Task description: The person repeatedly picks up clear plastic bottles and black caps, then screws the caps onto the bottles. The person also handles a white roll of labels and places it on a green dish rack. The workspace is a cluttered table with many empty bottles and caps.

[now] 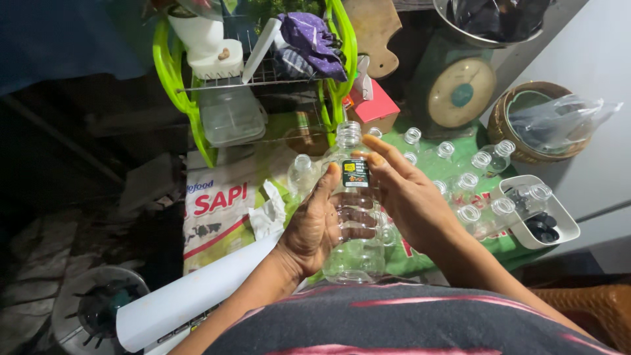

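Your left hand [314, 227]: grip closed round clear plastic bottle [355, 223], uncapped, upright, held mid-view above your lap. Your right hand [409, 197]: fingers extended, loose, fingertips [368, 160] pressing small label [355, 173] on bottle shoulder; nothing clasped. Behind right hand: cluster of empty bottles [470, 177] on green sheet. White tray [564, 222] holds dark caps [542, 227]. Rolled white paper [190, 296] lower left.
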